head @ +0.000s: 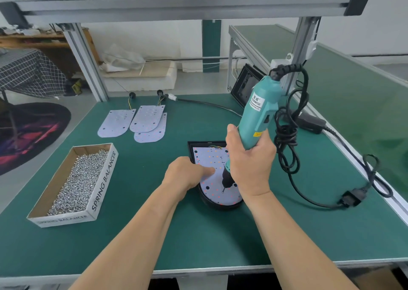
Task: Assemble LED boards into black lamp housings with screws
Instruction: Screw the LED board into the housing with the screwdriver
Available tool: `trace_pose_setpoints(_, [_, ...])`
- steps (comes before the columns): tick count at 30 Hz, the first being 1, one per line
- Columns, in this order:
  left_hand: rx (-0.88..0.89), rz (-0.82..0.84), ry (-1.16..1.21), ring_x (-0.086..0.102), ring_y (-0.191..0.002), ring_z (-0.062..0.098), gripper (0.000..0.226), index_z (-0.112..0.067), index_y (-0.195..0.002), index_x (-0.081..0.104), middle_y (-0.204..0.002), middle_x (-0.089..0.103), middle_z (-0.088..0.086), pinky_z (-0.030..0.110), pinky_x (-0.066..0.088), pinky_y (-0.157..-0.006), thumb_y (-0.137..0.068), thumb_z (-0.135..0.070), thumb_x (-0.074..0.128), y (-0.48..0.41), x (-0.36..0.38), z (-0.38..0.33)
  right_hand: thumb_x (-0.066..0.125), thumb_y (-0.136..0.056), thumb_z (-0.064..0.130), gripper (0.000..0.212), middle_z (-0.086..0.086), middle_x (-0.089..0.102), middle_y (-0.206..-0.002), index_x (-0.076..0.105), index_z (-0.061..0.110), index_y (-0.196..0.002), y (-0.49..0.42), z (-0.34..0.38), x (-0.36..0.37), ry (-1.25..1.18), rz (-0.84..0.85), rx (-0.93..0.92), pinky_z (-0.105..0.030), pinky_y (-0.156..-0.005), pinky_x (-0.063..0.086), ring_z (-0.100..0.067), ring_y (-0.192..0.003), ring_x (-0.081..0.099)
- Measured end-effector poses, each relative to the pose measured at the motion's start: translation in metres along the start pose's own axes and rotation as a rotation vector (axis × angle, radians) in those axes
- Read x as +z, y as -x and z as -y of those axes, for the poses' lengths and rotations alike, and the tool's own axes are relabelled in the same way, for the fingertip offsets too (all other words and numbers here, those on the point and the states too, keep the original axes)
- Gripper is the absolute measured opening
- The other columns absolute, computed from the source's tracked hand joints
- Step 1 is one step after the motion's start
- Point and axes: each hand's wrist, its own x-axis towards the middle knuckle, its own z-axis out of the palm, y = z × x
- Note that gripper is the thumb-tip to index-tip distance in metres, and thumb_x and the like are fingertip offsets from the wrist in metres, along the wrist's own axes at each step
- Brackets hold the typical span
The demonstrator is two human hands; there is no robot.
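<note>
While the white, round-ended LED board [209,157], dotted red and orange, lies in the black lamp housing [220,205] on the table [198,241], the left hand [187,175] presses 1 finger on it and the right hand [249,164] has its grip wrapped round the teal electric screwdriver [256,113]. The screw box [103,179] reads "SPRING BALANCER".

The cardboard box [103,179] of screws [79,179] reads "SPRING BALANCER" in black along its long white side and again on its near short end. Right of the box, the teal screwdriver [249,126] carries a white label [256,101] with letters ending "NWISE"; its smaller print is unreadable.
</note>
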Motion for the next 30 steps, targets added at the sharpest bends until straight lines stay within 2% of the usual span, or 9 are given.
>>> trace_pose_setpoints(5, [0.022, -0.003, 0.013, 0.069, -0.097, 0.024, 0.051, -0.013, -0.103, 0.072, -0.104, 0.073, 0.003, 0.045, 0.056, -0.093, -0.061, -0.041, 0.079, 0.000, 0.000, 0.002, 0.065, -0.078, 0.047, 0.045, -0.013, 0.060, -0.061, 0.054, 0.004, -0.077, 0.001, 0.009, -0.005, -0.040, 0.039, 0.047, -0.047, -0.059, 0.051, -0.036, -0.059, 0.058])
trace_pose_setpoints(9, [0.020, 0.013, 0.003, 0.069, -0.099, 0.026, 0.053, -0.011, -0.106, 0.070, -0.107, 0.072, 0.005, 0.046, 0.056, -0.094, -0.065, -0.041, 0.081, -0.001, -0.003, 0.004, 0.068, -0.083, 0.042, 0.016, -0.001, 0.064, -0.066, 0.062, 0.027, -0.079, 0.006, 0.023, -0.017, -0.112, 0.034, -0.006, -0.034, -0.066, 0.054, -0.029, -0.065, 0.065])
trace_pose_setpoints(11, [0.031, 0.015, -0.016, 0.069, -0.097, 0.027, 0.053, -0.009, -0.104, 0.070, -0.104, 0.073, 0.007, 0.045, 0.057, -0.091, -0.066, -0.043, 0.082, 0.003, -0.004, 0.003, 0.067, -0.086, 0.039, 0.017, -0.003, 0.065, -0.067, 0.064, 0.022, -0.081, 0.004, 0.031, -0.022, -0.153, -0.036, -0.041, -0.024, -0.066, 0.051, -0.020, -0.064, 0.064])
trace_pose_setpoints(13, [0.051, -0.031, -0.064, 0.064, -0.076, 0.027, 0.050, -0.005, -0.088, 0.062, -0.085, 0.068, 0.005, 0.039, 0.056, -0.068, -0.073, -0.050, 0.080, 0.007, -0.008, 0.006, 0.067, -0.088, 0.036, 0.016, -0.004, 0.065, -0.066, 0.063, 0.022, -0.080, 0.000, 0.038, -0.026, -0.192, -0.118, -0.041, -0.017, -0.065, 0.048, -0.014, -0.063, 0.062])
trace_pose_setpoints(15, [0.037, -0.110, -0.044, 0.040, -0.056, 0.023, 0.056, -0.012, -0.072, 0.042, -0.067, 0.044, 0.001, 0.030, 0.033, -0.050, -0.080, -0.059, 0.071, 0.012, -0.015, 0.012, 0.068, -0.088, 0.037, 0.014, -0.001, 0.067, -0.066, 0.061, 0.028, -0.080, -0.002, 0.040, -0.029, -0.226, -0.200, 0.014, -0.017, -0.066, 0.048, -0.012, -0.063, 0.063])
trace_pose_setpoints(17, [0.017, -0.139, 0.154, 0.039, -0.057, 0.024, 0.043, -0.010, -0.076, 0.045, -0.072, 0.048, 0.008, 0.028, 0.035, -0.053, -0.095, -0.045, 0.060, 0.014, -0.027, 0.020, 0.068, -0.088, 0.041, 0.018, 0.003, 0.068, -0.066, 0.059, 0.025, -0.083, -0.001, 0.037, -0.033, -0.263, -0.265, 0.091, -0.014, -0.065, 0.048, -0.009, -0.064, 0.064])
trace_pose_setpoints(19, [-0.008, -0.071, 0.518, 0.062, -0.069, 0.026, 0.012, 0.003, -0.102, 0.054, -0.092, 0.061, 0.020, 0.028, 0.051, -0.063, -0.102, -0.007, 0.047, 0.022, -0.042, 0.026, 0.068, -0.085, 0.047, 0.028, 0.004, 0.068, -0.066, 0.058, 0.021, -0.085, 0.001, 0.032, -0.037, -0.295, -0.290, 0.168, -0.013, -0.064, 0.048, -0.008, -0.065, 0.064])
trace_pose_setpoints(21, [0.006, 0.053, 0.790, 0.075, -0.083, 0.028, 0.026, 0.010, -0.117, 0.050, -0.104, 0.064, 0.029, 0.026, 0.059, -0.066, -0.096, 0.018, 0.037, 0.032, -0.055, 0.035, 0.069, -0.081, 0.053, 0.034, 0.003, 0.069, -0.067, 0.058, 0.021, -0.086, 0.003, 0.030, -0.038, -0.316, -0.287, 0.234, -0.015, -0.064, 0.049, -0.011, -0.066, 0.064])
trace_pose_setpoints(30, [0.109, 0.244, 0.999, 0.074, -0.096, 0.030, 0.018, 0.015, -0.111, 0.057, -0.102, 0.072, 0.029, 0.021, 0.059, -0.071, -0.097, 0.015, 0.044, 0.059, -0.050, 0.039, 0.069, -0.082, 0.051, 0.031, 0.000, 0.068, -0.068, 0.055, 0.023, -0.083, 0.011, 0.039, -0.029, -0.393, -0.290, 0.299, -0.016, -0.061, 0.049, -0.011, -0.065, 0.063])
